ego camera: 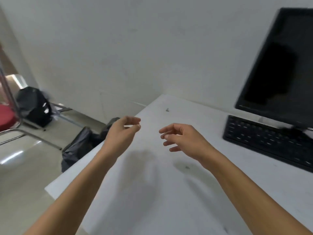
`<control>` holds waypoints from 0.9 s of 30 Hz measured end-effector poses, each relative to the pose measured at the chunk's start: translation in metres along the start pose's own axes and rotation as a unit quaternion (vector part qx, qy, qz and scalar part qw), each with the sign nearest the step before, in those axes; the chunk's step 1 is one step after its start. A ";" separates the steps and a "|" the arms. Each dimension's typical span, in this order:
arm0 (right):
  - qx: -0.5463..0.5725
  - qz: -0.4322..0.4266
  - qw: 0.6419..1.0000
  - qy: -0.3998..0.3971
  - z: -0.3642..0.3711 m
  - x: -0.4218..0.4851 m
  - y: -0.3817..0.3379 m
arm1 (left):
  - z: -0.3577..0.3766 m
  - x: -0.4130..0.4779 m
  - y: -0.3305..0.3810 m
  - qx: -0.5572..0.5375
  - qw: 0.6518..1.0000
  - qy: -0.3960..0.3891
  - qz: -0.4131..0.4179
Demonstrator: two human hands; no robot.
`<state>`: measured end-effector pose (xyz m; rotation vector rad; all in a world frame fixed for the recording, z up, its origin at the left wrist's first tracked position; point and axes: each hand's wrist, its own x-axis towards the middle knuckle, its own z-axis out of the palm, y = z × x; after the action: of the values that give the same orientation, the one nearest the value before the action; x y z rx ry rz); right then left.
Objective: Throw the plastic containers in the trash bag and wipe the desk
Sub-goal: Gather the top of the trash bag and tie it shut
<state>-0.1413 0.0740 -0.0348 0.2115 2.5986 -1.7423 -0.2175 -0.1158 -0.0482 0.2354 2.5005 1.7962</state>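
Note:
The white desk [152, 197] fills the lower middle of the head view. Small dark specks lie on it near the back edge and near its middle. A black trash bag [79, 148] stands on the floor against the desk's left edge. My left hand [122, 133] hovers over that left edge, just right of the bag, fingers loosely curled and apart, holding nothing. My right hand [183, 141] hangs above the middle of the desk, also empty with fingers spread. No plastic container is in view.
A black keyboard [267, 141] and a dark monitor [279, 65] stand at the desk's right. A second black bag [33, 106] sits on the floor by the wall at far left. A red chair with metal legs [6, 117] stands at the left edge.

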 end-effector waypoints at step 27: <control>0.136 0.238 0.959 0.072 0.172 0.265 -0.023 | -0.142 0.181 -0.063 -0.295 0.910 0.105 -0.274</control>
<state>-0.4189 -0.0646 -0.1006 0.9130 2.1209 -1.9299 -0.4211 -0.2403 -0.0543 -0.6450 1.7188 2.2424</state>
